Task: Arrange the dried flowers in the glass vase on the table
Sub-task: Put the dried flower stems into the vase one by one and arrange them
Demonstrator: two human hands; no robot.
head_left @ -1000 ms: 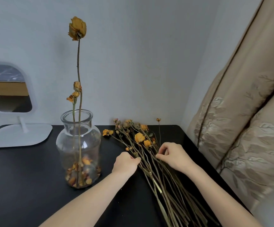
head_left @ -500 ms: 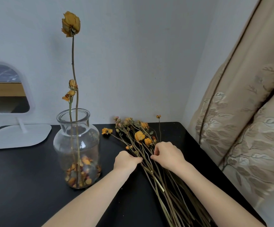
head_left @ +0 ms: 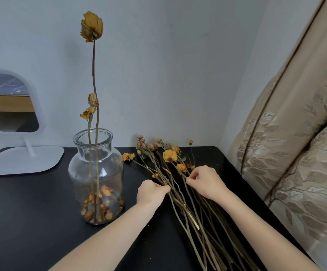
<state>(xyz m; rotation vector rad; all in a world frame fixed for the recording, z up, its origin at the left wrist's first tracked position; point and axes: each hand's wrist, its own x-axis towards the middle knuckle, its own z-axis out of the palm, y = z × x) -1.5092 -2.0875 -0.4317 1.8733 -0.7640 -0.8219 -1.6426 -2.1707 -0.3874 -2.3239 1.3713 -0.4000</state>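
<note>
while the vase (head_left: 96, 173) stands on the desk (head_left: 31, 212), left hand (head_left: 151, 192) and right hand (head_left: 205, 182) each pinch stems (head_left: 190, 214) just right of it.

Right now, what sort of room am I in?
Probably a bedroom or dressing corner at home: a standing mirror on a black table, with a patterned curtain beside it.

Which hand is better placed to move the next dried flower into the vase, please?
Probably the right hand: it pinches a stem, while the left hand, nearer the glass vase, grips the bundle of dried flowers.
</note>
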